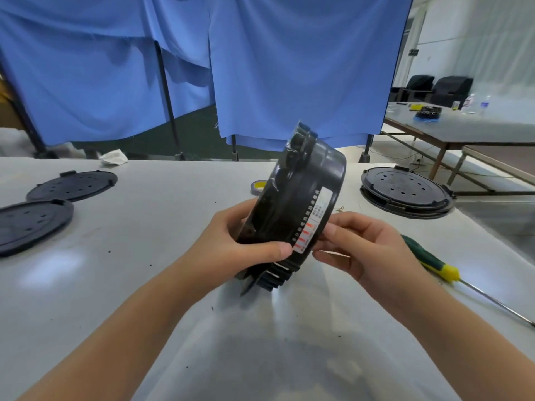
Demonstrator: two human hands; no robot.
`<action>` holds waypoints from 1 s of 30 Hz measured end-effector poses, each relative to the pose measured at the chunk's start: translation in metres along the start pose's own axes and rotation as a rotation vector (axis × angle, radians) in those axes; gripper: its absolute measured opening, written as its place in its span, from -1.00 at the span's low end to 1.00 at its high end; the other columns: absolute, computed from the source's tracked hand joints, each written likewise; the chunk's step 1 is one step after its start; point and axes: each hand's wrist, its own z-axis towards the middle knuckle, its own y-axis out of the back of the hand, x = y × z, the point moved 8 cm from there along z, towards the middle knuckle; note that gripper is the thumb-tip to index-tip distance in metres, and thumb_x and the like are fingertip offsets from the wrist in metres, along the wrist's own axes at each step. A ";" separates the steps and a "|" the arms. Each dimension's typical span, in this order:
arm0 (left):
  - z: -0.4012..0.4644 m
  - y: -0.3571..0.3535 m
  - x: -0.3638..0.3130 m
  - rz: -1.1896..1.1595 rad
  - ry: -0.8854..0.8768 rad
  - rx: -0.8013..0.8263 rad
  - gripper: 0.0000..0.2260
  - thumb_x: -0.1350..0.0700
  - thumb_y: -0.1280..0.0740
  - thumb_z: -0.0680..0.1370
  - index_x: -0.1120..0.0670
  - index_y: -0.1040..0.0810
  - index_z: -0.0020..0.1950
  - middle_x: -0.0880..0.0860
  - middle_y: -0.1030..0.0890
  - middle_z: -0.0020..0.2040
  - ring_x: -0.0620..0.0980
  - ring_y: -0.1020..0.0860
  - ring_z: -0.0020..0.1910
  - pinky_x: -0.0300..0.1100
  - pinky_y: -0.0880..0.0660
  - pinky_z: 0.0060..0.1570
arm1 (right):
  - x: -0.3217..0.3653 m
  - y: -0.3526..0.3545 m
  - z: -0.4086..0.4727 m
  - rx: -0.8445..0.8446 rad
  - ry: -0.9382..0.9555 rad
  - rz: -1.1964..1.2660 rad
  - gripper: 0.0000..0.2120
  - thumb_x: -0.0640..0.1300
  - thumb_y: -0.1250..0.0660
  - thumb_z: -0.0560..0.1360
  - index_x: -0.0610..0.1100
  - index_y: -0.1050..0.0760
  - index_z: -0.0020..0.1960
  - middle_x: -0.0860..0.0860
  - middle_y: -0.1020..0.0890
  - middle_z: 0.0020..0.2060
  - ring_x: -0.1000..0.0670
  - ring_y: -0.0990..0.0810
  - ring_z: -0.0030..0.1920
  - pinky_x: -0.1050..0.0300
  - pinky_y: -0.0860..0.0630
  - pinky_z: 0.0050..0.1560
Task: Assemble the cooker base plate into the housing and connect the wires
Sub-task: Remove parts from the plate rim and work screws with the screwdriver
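One black housing (301, 204), tilted on edge above the table (144, 285) at centre, gripped by two hands: left hand (231, 244) curled round its lower rim, thumb across the side; right hand (359, 244) pinching the rim by the one white label (314, 221). Three black plates: two at 9 o'clock (72, 185) (31, 224), one at 3 o'clock (405, 192). One screwdriver (434, 261) at 4 o'clock; one tape roll (258, 187) at 12 o'clock, behind the housing.

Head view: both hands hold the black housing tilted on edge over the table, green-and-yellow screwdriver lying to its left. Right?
Not quite. The screwdriver lies on the table to the right of the housing, beside the right hand, not to its left. The rest stands: in the head view the left hand and the right hand both hold the black housing tilted on edge.
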 end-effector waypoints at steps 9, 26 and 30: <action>0.001 0.019 0.014 -0.248 0.048 -0.006 -0.58 0.05 -0.49 0.25 0.01 -0.67 0.10 0.13 -0.70 0.03 0.14 -0.66 0.04 -0.08 -0.60 -0.05 | 0.031 -0.033 -0.007 -0.058 0.215 -0.093 -0.84 -0.32 -0.38 0.45 -0.12 -0.66 -0.23 -0.14 -0.72 -0.22 -0.06 -0.72 -0.17 0.24 -0.60 -0.19; -0.001 0.027 0.011 -0.311 0.052 0.005 -0.69 0.05 -0.45 0.22 -0.04 -0.71 -0.05 0.00 -0.72 -0.16 -0.02 -0.70 -0.15 -0.25 -0.58 -0.24 | 0.037 0.007 -0.002 -0.260 0.250 -0.112 -0.92 -0.33 -0.38 0.47 -0.19 -0.62 -0.13 -0.12 -0.72 -0.24 -0.04 -0.72 -0.20 0.27 -0.59 -0.22; 0.000 0.030 0.016 -0.239 0.092 -0.032 -0.63 -0.01 -0.49 0.19 -0.03 -0.69 -0.01 0.04 -0.71 -0.14 0.02 -0.69 -0.16 -0.18 -0.57 -0.28 | 0.018 0.032 0.005 -0.379 0.103 -0.106 -0.96 -0.35 -0.38 0.47 -0.26 -0.59 -0.10 -0.12 -0.72 -0.26 -0.03 -0.71 -0.25 0.26 -0.60 -0.25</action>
